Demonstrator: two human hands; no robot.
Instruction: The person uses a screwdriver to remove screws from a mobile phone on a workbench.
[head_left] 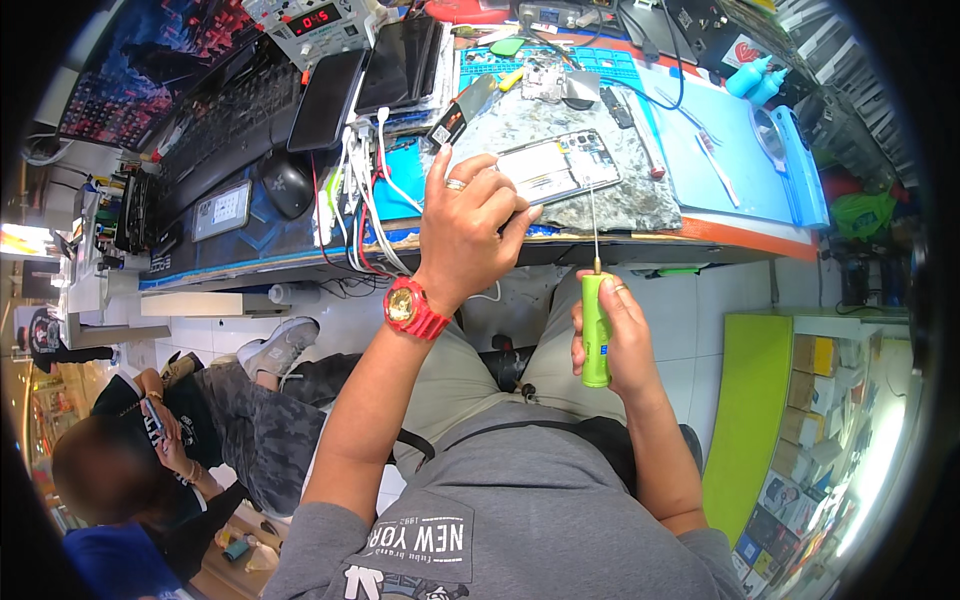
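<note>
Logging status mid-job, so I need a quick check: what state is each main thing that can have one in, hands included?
Opened phone: back off, internals exposed
Green screwdriver: gripped, tip at the opened phone
Right hand: closed around the green screwdriver
Left hand: at the opened phone, grip unclear
Power supply: on, display lit
Monitor: on, showing a picture
Black phone: screen dark
Toothbrush: lying flat

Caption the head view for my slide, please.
Left hand at an opened phone; right hand gripping a green-handled screwdriver.

the screwdriver handle [596,340] is lime green, the wristwatch [413,309] red with gold, the camouflage trousers [255,425] grey.
</note>
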